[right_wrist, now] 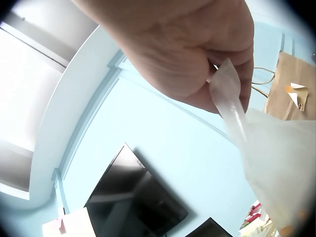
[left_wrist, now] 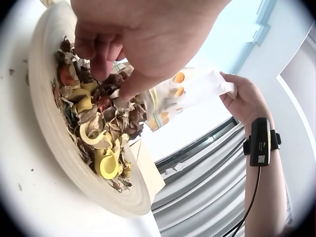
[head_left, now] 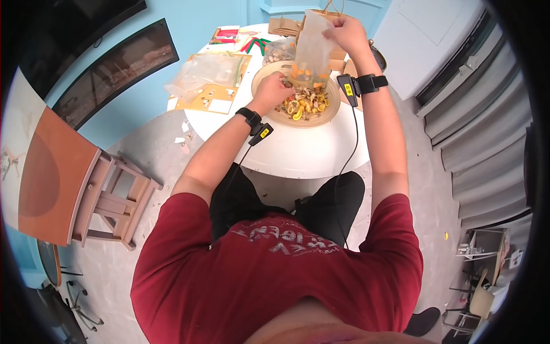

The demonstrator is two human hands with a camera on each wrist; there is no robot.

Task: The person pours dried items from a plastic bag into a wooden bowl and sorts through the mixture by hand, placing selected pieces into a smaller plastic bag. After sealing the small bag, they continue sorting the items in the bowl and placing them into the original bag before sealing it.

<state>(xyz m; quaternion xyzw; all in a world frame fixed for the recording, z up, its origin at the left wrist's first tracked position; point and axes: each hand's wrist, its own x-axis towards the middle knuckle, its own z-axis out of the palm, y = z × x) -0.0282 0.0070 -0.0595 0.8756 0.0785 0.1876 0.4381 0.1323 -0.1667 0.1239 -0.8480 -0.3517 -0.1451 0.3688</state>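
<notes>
A round, pale woven tray [head_left: 264, 110] holds a heap of dried brown pieces and yellow curled peels [left_wrist: 107, 163]. My left hand [head_left: 271, 93] reaches into the heap, its fingers bent down among the brown pieces; in the left wrist view the hand [left_wrist: 143, 39] hides what lies under its fingertips. My right hand [head_left: 349, 37] pinches the top edge of a translucent bag [head_left: 314, 43] with orange spots and holds it upright over the tray's far side. Close up, the bag's gathered corner [right_wrist: 227, 89] sticks out between thumb and fingers of the right hand [right_wrist: 197, 54].
Behind the tray lie a clear bag of brown pieces [head_left: 279, 51] and brown paper bags [head_left: 285, 26]. To the left, a plastic bag [head_left: 200, 71] rests on an orange-brown board [head_left: 211, 96]. Red and green strips lie at the back. A wooden stool [head_left: 117, 200] stands left of the table.
</notes>
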